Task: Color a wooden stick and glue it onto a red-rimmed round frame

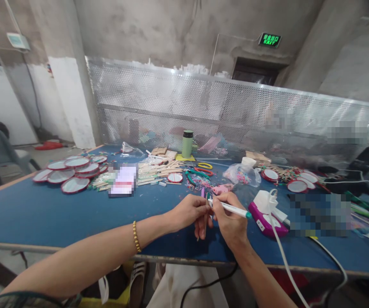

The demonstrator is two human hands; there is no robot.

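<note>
My right hand (232, 220) grips a white marker pen (236, 209) with a green end, its tip side pointing left toward my other hand. Closed around a thin stick-like piece, mostly hidden by the fingers, is my left hand (189, 210); a bit of green shows at its top. Both hands meet above the blue table (114, 218), near its front edge. Just behind them lie a purple tube-shaped item (203, 192), a pink tool (223, 189) and a tangle of coloured strings (200, 182).
Round red-rimmed discs (75, 185) pile up at left beside a phone (123, 179) and a heap of wooden sticks (159, 172). A green bottle (187, 144) stands behind. To the right are a purple power strip (269, 224), white cable (284, 256) and plastic bag (244, 175).
</note>
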